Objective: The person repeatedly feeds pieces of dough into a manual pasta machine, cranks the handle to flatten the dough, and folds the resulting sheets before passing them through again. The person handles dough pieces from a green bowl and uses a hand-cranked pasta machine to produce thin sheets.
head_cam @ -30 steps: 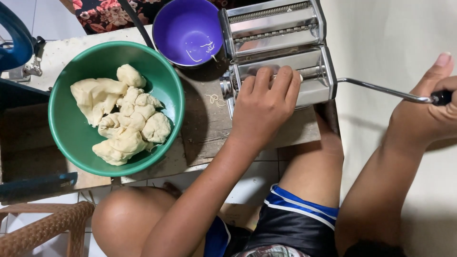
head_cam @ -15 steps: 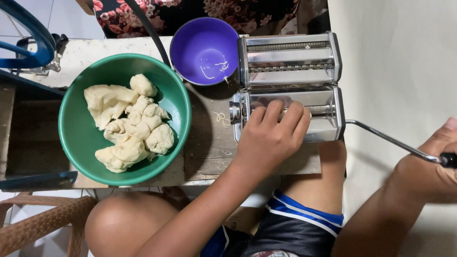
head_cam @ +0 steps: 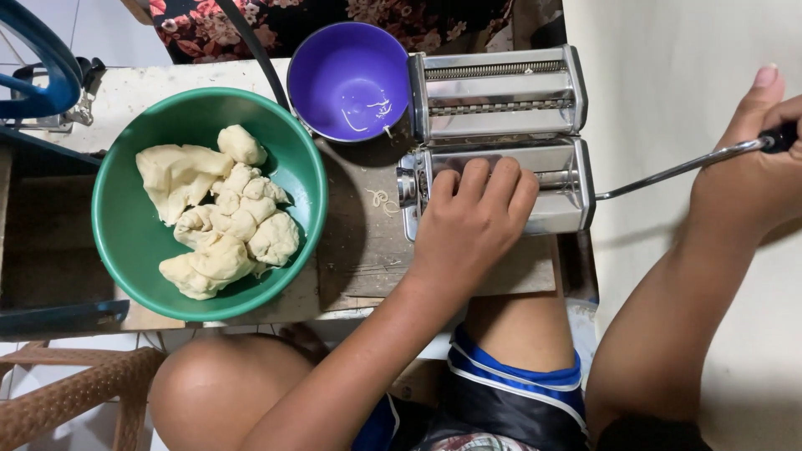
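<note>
The left hand (head_cam: 472,221) lies flat on top of the shiny pasta machine (head_cam: 497,134) on the counter (head_cam: 359,242), fingers (head_cam: 476,179) spread a little and holding nothing. The right hand (head_cam: 752,167) has its fingers closed tight around the crank (head_cam: 677,171) sticking out of the machine's side. A green bowl (head_cam: 134,242) of dough (head_cam: 221,213) and a purple bowl (head_cam: 347,79) sit beside the machine.

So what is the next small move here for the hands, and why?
Probably bring the left hand to the green bowl for one piece of dough. The left hand lies flat on the pasta machine, no dough shows at the rollers, and the right hand grips the crank, so the machine seems to have nothing to roll.
</note>
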